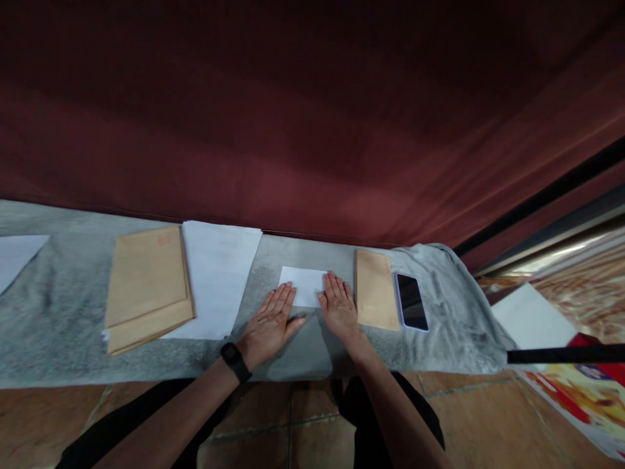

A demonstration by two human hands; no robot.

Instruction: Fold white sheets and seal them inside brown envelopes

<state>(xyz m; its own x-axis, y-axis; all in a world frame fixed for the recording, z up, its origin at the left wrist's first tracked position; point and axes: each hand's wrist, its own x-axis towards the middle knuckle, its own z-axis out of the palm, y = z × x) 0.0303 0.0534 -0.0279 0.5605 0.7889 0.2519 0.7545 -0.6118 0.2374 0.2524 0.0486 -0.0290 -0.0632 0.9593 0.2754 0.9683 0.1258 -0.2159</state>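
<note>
A small white rectangle of paper, apparently folded, lies flat on the grey cloth in front of me. My left hand is spread flat at its left edge, with the thumb pointing right. My right hand lies flat on its right edge, fingers stretched forward. Neither hand grasps anything. Just right of my right hand is a brown envelope, and beyond it a phone with a dark screen. Left of my left hand is a stack of white paper sheets, partly under a pile of brown envelopes.
The grey cloth covers a long, narrow surface. Behind it rises a dark red fabric wall. Another white sheet lies at the far left. A black bar and a colourful printed bag are at the right.
</note>
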